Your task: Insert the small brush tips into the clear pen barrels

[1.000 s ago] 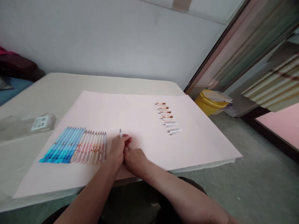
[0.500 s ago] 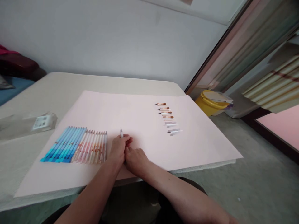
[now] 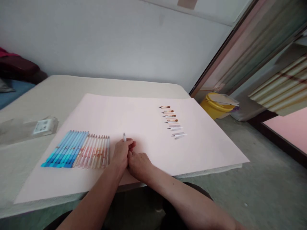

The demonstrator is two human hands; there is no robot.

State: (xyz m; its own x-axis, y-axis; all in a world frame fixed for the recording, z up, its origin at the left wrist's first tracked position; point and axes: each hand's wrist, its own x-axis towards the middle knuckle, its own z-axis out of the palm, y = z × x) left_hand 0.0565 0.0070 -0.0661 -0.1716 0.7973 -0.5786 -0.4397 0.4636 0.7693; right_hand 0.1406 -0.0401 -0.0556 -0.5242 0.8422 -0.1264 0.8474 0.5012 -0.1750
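Note:
A pen (image 3: 124,137) with a clear, pale barrel is held in my left hand (image 3: 122,150), its tip pointing away from me. Pressed against that hand is my right hand (image 3: 140,163), closed, its fingertips hidden; whether it grips the pen's lower end I cannot see. Left of my hands, blue pens (image 3: 69,147) lie side by side, and a row of pink and cream patterned pens (image 3: 93,150) adjoins them. Farther off to the right, several pen refills with short pale and brown-ended parts (image 3: 171,120) are laid out in a column.
A pink sheet (image 3: 203,150) covers much of the pale table (image 3: 115,84). At the left lies a clear plastic bag (image 3: 21,131) with a white label. A yellow bucket (image 3: 211,108) stands on the floor beyond the right edge, and a wall rises behind the table.

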